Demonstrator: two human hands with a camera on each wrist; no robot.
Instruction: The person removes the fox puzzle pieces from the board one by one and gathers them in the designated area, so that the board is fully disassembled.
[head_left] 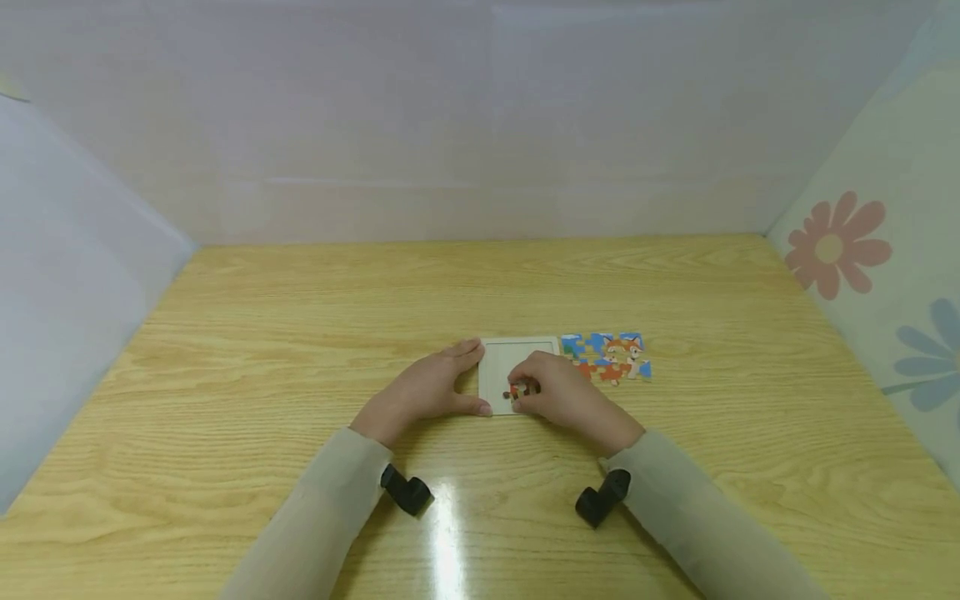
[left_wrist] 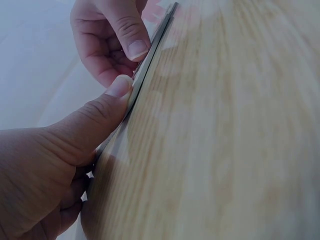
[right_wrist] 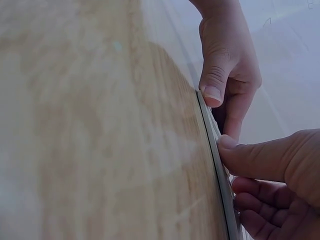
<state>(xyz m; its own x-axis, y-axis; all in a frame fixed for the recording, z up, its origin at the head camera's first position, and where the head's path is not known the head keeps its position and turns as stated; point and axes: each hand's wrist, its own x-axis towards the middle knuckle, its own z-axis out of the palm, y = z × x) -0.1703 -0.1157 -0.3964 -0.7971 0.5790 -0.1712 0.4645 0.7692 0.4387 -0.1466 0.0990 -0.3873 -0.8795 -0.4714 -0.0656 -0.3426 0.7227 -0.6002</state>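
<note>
A square, pale puzzle tray [head_left: 495,367] with a thin raised rim lies flat on the table. My left hand [head_left: 431,385] holds it at the left side, fingers at the far corner and thumb [left_wrist: 112,95] at the near corner. Over the tray's right part, my right hand [head_left: 558,389] pinches a small puzzle piece [head_left: 515,392] coloured red and brown between thumb and curled fingers. The piece is low over the tray's near part and partly hidden by the fingers. In the right wrist view, the right thumb [right_wrist: 255,159] lies along the tray's near edge [right_wrist: 215,150].
Just right of the tray, several joined puzzle pieces [head_left: 622,357] form a fox picture with blue sky, partly behind my right hand. The wood-grain table [head_left: 300,333] meets a pale back wall [head_left: 480,125] and side walls, the right one bearing printed flowers [head_left: 828,248].
</note>
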